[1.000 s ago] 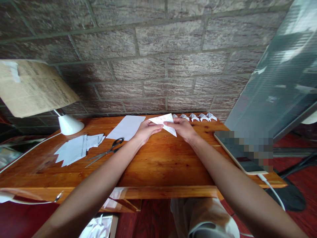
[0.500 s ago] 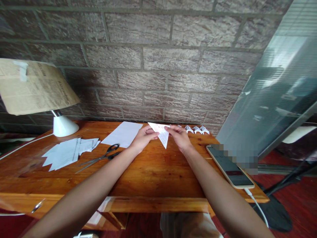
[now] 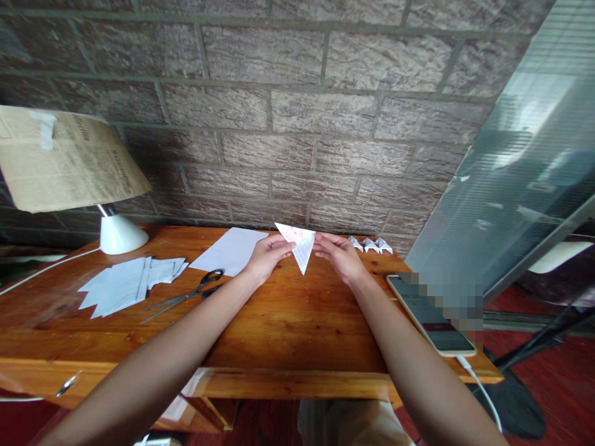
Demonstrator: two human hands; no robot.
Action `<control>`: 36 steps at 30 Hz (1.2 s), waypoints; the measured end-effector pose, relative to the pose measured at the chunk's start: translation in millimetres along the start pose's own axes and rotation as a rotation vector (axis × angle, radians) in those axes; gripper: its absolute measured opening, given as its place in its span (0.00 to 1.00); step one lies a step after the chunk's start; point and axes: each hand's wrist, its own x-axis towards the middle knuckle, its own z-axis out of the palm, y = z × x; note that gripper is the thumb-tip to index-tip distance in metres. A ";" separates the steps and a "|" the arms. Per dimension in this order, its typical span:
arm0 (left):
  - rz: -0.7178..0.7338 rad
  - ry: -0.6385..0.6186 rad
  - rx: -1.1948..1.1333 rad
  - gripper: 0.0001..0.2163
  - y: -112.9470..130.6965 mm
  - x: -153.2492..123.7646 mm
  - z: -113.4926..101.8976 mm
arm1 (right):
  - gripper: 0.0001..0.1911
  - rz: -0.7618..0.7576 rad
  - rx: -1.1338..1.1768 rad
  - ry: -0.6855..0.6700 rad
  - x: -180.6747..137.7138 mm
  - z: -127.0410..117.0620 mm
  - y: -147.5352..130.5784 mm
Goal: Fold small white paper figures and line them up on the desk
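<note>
A small white paper folded into a triangle (image 3: pixel 304 248), with reddish marks near its top edge and one point hanging down, is held up over the wooden table. My left hand (image 3: pixel 269 255) pinches its left side, thumb in front. At the right edge is my right hand (image 3: pixel 341 254), thumb and fingers drawn together against the paper; their exact grip is partly hidden. Several small folded paper pieces (image 3: pixel 370 245) stand in a row behind and right of my right hand. A flat white sheet (image 3: pixel 227 249) lies behind my left forearm.
Black-handled scissors (image 3: pixel 186 296) lie beside my left forearm, near a pile of cut paper (image 3: pixel 123 286). A lamp (image 3: pixel 121 234) with a newsprint shade stands at the left. A charging phone (image 3: pixel 430 316) rests near the table's right edge. A brick wall (image 3: pixel 297 111) rises behind the table (image 3: pixel 297 334).
The paper triangle has shifted slightly left and up and turned a little. My right thumb has slid from its front face to its right edge, showing more of the paper.
</note>
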 end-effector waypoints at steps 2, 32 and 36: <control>0.014 -0.009 0.014 0.14 0.5 -0.3 -0.6 | 0.16 -0.008 -0.018 0.002 0.1 -1.6 -1.2; 0.195 -0.003 0.180 0.16 5.7 -3.7 2.8 | 0.15 -0.092 -0.168 0.026 -1.4 1.8 -3.2; 0.211 0.005 0.205 0.16 4.9 -3.2 2.2 | 0.16 -0.065 -0.126 0.046 0.3 2.6 -0.9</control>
